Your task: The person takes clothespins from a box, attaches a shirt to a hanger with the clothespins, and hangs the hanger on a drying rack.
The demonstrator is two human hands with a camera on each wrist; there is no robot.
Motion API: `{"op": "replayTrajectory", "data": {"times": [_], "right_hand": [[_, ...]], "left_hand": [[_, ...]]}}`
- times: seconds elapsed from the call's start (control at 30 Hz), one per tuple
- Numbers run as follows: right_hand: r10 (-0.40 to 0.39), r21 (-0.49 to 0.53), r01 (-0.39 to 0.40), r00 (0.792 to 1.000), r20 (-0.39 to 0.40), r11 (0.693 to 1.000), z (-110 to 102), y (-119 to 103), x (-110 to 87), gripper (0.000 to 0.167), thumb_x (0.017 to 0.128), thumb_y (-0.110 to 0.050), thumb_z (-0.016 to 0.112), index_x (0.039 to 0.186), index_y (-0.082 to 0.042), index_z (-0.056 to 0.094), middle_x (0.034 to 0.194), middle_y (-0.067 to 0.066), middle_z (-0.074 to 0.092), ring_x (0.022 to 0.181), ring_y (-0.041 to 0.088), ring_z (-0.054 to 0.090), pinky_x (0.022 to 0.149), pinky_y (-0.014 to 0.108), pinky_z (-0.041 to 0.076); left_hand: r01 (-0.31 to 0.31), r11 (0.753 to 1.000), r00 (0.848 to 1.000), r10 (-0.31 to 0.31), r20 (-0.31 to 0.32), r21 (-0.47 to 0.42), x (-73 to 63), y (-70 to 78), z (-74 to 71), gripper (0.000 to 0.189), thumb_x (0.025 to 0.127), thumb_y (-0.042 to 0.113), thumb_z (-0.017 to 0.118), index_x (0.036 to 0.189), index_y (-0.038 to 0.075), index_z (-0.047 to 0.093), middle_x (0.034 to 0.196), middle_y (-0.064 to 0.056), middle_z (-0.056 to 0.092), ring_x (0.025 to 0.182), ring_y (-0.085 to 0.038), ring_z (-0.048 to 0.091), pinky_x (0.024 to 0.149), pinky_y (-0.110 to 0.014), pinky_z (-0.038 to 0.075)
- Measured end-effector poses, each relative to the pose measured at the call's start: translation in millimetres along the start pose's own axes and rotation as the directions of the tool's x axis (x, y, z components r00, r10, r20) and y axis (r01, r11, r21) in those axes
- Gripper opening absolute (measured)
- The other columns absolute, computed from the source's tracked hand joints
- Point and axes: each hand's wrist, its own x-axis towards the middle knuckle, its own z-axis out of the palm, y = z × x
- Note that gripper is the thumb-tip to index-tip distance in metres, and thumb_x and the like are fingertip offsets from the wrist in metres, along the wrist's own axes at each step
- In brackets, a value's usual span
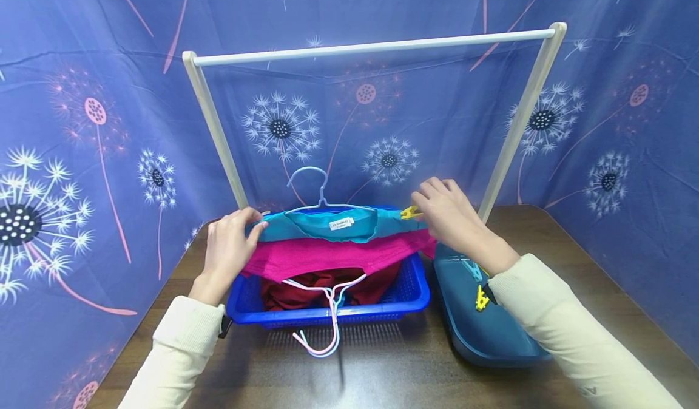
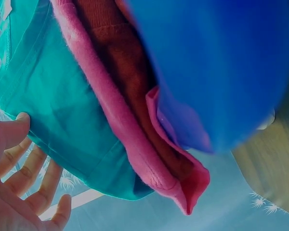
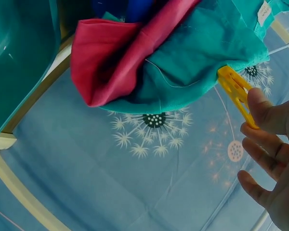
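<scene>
A teal shirt [image 1: 349,226] with a white neck label lies on a pale blue hanger [image 1: 322,199], whose hook points up. Its left shoulder edge is pinched by my left hand [image 1: 229,248], thumb in front and fingers behind in the left wrist view. At the other shoulder, my right hand [image 1: 450,215] pinches a yellow clothespin [image 3: 237,94] between thumb and fingers, the clip's jaws on the teal fabric's edge. Just below lies a magenta garment [image 1: 327,256], with hanger hooks [image 1: 333,330] hanging over the basket's near side.
Under the clothes stands a blue basket [image 1: 327,317] holding a dark red garment [image 1: 327,284]. To its right sits a dark teal bin [image 1: 464,342] with a yellow clothespin [image 1: 481,300] and a light blue one [image 1: 472,269]. Behind rises a rack with a white rail [image 1: 377,47].
</scene>
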Motion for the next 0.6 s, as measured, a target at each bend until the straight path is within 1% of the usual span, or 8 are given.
{"op": "replayTrajectory", "data": {"times": [0.2,0.33,0.5,0.6], "right_hand": [[-0.002,-0.006,0.002,1.0,-0.022,1.0,3.6,-0.4,1.8,0.021,0.072,-0.014,0.076,0.08,-0.008,0.057,0.081,0.007,0.058,0.089,0.025,0.055,0.076,0.043,0.044],[-0.008,0.006,0.008,0.999,-0.042,1.0,5.1,-0.2,2.6,0.019,0.072,-0.013,0.076,0.079,-0.008,0.058,0.079,0.006,0.059,0.088,0.024,0.055,0.077,0.042,0.044],[-0.026,0.019,0.028,0.995,-0.096,0.999,7.6,0.6,6.0,0.018,0.072,-0.011,0.075,0.077,-0.008,0.058,0.077,0.006,0.058,0.085,0.023,0.054,0.078,0.043,0.044],[-0.031,0.021,0.034,0.994,-0.106,0.999,8.5,0.8,7.8,0.018,0.072,-0.01,0.075,0.076,-0.008,0.058,0.076,0.005,0.057,0.084,0.023,0.054,0.08,0.044,0.044]], "left_hand": [[-0.013,1.0,1.0,0.013,-0.007,0.002,-0.4,-1.0,0.7,0.014,0.079,0.021,0.07,0.086,0.01,0.065,0.083,-0.008,0.07,0.076,-0.03,0.065,0.067,-0.048,0.04],[-0.014,1.0,1.0,0.014,-0.006,0.005,-0.5,-1.4,1.0,0.014,0.08,0.022,0.069,0.087,0.01,0.066,0.084,-0.008,0.07,0.076,-0.031,0.065,0.067,-0.048,0.04],[-0.01,1.0,1.0,0.01,-0.006,0.003,-0.3,-1.5,0.5,0.014,0.08,0.021,0.069,0.087,0.01,0.066,0.084,-0.008,0.07,0.077,-0.03,0.065,0.068,-0.049,0.041],[-0.01,1.0,1.0,0.01,-0.004,0.003,-0.5,-1.3,0.2,0.014,0.08,0.021,0.069,0.088,0.01,0.066,0.084,-0.008,0.07,0.077,-0.03,0.065,0.068,-0.049,0.041]]}}
